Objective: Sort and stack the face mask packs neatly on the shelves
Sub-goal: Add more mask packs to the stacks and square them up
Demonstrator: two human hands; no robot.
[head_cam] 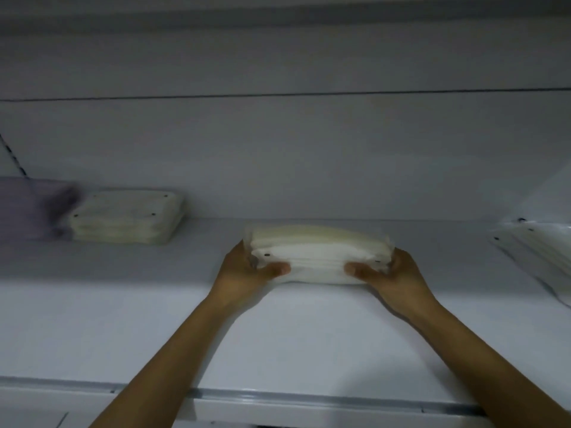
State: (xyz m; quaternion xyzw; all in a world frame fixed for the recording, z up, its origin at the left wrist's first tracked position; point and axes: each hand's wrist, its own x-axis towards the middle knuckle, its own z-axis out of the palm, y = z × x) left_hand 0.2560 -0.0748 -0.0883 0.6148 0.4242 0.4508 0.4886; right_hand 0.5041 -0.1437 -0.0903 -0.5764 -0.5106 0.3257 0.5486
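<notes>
On the shelf (92,329), our left hand (247,273) and right hand (392,273) grip the mask stack (318,254); we should square its edges evenly.

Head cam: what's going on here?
A person grips a stack of white mask packs at both ends, left hand and right hand, on the white shelf. A second stack sits further left beside a purple item; more clear packs lie at the right edge.
</notes>
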